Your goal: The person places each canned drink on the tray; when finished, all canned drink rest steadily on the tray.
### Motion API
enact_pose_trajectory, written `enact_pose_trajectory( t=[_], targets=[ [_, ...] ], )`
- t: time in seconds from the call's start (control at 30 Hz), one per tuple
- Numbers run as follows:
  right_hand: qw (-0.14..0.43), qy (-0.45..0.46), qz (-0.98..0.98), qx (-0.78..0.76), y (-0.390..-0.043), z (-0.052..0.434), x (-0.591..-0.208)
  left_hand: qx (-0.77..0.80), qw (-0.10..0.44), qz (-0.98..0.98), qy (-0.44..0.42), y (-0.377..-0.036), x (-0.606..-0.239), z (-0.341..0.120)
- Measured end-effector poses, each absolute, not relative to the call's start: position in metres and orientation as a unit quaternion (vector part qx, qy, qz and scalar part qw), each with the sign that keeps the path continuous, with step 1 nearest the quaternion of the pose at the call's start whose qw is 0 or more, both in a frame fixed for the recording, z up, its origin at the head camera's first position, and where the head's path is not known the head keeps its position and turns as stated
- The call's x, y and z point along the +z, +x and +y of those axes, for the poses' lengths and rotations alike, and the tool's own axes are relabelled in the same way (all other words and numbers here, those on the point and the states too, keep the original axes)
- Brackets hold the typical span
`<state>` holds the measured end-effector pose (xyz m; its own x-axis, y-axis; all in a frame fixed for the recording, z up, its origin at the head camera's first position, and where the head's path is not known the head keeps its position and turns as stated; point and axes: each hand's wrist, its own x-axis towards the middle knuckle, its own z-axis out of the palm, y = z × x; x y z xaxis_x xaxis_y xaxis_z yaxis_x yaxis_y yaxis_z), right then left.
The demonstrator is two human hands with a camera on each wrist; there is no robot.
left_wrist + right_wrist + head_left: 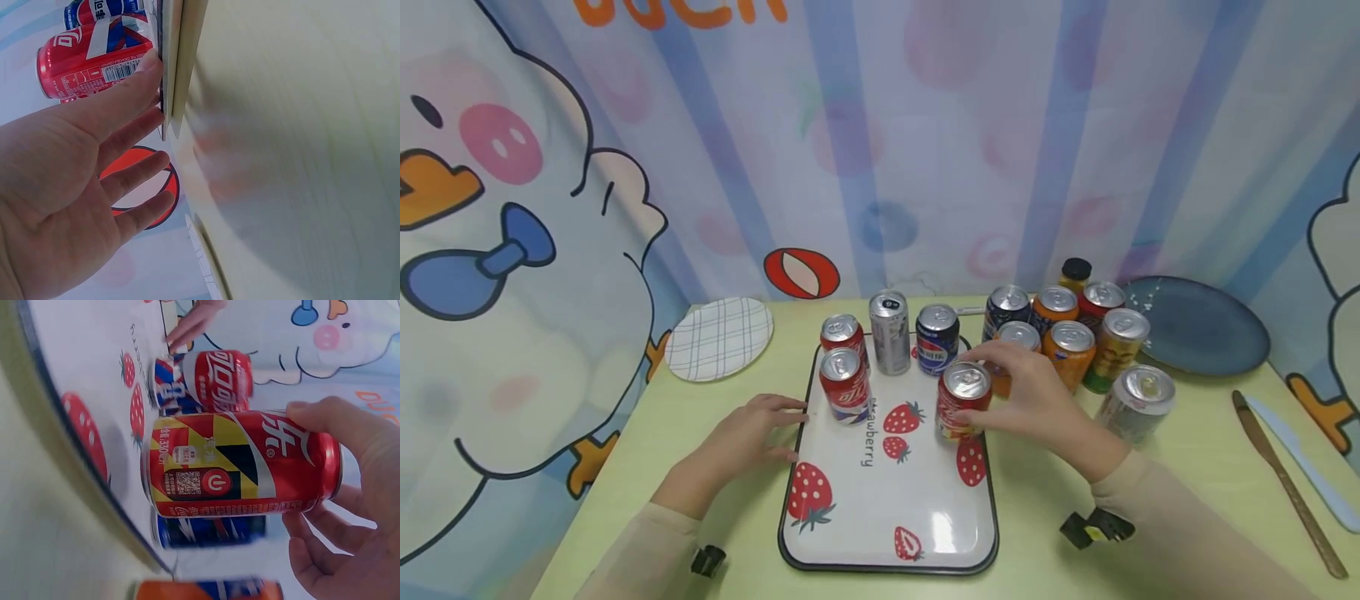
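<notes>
Fingers of the right hand [1037, 400] are curled round a red-and-yellow can [962, 400] (standing upright) on the strawberry tray [887, 533]. The tray's left rim is touched by the left hand [748, 433], fingers straight.

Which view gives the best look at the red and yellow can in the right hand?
The right wrist view: the red and yellow can fills the frame, label readable, right hand gripping its top end. The head view shows it small, on the strawberry tray. The left wrist view misses it.
</notes>
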<state>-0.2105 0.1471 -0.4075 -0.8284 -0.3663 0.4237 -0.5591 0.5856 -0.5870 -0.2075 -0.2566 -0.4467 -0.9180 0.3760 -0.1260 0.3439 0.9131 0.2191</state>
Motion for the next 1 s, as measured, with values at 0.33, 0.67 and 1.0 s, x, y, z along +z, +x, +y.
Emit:
enact_pose_trajectory(
  t=[0.33, 0.67, 1.0],
  targets=[
    [0.116, 0.229, -0.887, 0.384, -0.236, 0.085, -0.418, 0.092, 0.081, 0.975, 0.186, -0.206, -0.448, -0.256],
    [0.104, 0.204, -0.902, 0.366, -0.253, 0.057, -0.425, 0.093, 0.074, 0.974, 0.192, -0.207, -0.448, -0.257],
    [0.098, 0.197, -0.913, 0.344, -0.252, 0.051, -0.426, 0.090, 0.075, 0.974, 0.193, -0.207, -0.448, -0.256]
  ],
)
